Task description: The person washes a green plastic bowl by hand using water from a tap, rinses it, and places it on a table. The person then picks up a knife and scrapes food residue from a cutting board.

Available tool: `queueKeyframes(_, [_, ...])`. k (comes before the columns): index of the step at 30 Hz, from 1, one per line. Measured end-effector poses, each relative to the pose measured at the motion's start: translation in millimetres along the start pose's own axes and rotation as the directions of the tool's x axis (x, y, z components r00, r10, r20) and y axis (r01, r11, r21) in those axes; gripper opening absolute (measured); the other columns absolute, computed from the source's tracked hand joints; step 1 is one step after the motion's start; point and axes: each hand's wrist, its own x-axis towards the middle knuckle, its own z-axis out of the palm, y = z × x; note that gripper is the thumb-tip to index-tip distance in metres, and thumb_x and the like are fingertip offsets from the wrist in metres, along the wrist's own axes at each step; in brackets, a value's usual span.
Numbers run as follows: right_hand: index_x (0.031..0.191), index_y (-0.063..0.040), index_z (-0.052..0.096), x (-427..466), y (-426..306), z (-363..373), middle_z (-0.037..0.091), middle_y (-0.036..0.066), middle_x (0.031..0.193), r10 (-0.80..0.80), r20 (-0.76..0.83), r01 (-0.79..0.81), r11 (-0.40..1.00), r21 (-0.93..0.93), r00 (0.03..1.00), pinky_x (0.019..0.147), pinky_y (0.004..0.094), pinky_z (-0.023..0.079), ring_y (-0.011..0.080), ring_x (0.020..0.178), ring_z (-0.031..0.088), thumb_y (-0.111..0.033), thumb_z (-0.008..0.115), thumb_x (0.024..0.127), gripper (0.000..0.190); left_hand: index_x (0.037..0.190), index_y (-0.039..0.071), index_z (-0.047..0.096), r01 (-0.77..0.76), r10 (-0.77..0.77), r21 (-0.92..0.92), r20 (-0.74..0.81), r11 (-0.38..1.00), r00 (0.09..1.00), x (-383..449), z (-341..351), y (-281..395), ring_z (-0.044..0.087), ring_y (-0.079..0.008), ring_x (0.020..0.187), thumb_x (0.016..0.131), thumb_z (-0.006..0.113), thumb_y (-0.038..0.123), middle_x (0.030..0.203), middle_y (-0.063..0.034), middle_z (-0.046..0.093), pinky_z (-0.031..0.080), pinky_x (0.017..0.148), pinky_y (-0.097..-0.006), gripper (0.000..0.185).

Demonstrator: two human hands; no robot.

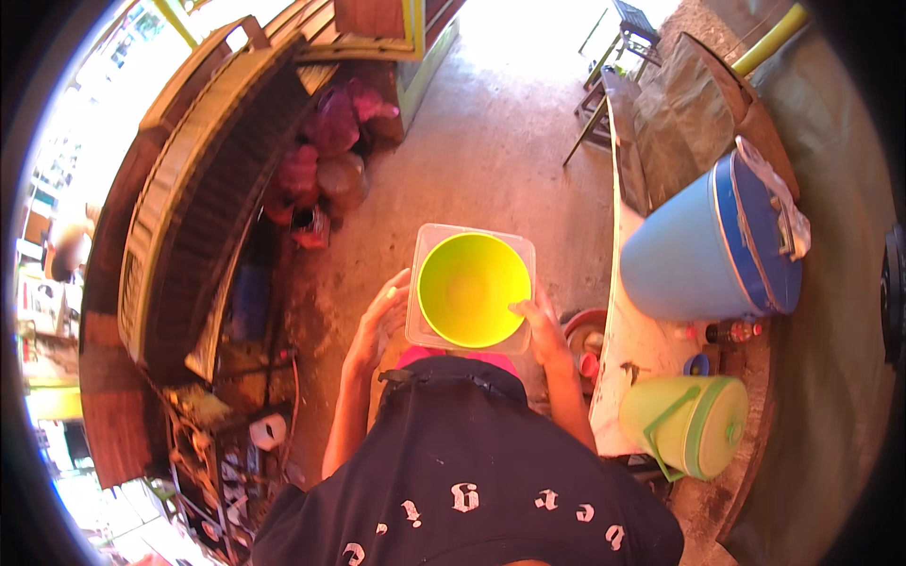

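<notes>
A yellow-green bowl (473, 289) sits in front of my body, its inside facing up with nothing visible in it. Beneath it shows the square rim of a clear plastic container (419, 329). My right hand (543, 327) grips both at the right side, its thumb hooked over the bowl's rim and its fingers partly hidden. At the container's left edge is my left hand (379, 322), a ring on one finger. Its fingers are extended; whether they bear on the container I cannot tell.
To the right, a table (614, 396) carries a large blue lidded drum (679, 247), a green lidded bucket (683, 424) and a bottle (732, 331). A reddish basin (577, 325) is low beside it. Wooden furniture (205, 191) and pink bundles (333, 124) line the left. Stools (601, 113) stand ahead.
</notes>
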Motion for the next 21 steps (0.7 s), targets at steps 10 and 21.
queueKeyframes(10, [0.148,-0.002,0.027,198.4,-89.5,-12.2,0.046,0.015,0.139,-0.104,-0.146,0.107,0.994,0.013,0.984,0.11,0.0357,0.033,0.0231,0.13,0.044,-0.017,0.064,0.088,0.073,0.144,0.003,0.042,0.13,-0.202,0.345,0.183,0.93,0.962,286.6,59.3,105.1,0.044,-0.023,0.131,0.091,0.054,0.033,0.14,-0.012,0.05,0.029,0.112,-0.0355,0.062])
queueKeyframes(21, [0.142,-0.004,0.04,497.5,-235.9,-61.5,0.05,0.012,0.137,-0.218,0.209,0.252,0.956,-0.153,0.953,0.11,0.0372,0.034,0.0229,0.13,0.045,-0.023,0.064,0.087,0.064,0.137,0.002,0.046,0.129,-0.125,0.053,-0.08,0.99,0.989,518.5,84.6,164.4,0.056,-0.0262,0.116,0.085,0.053,0.029,0.125,-0.0144,0.057,0.043,0.1,-0.0358,0.06])
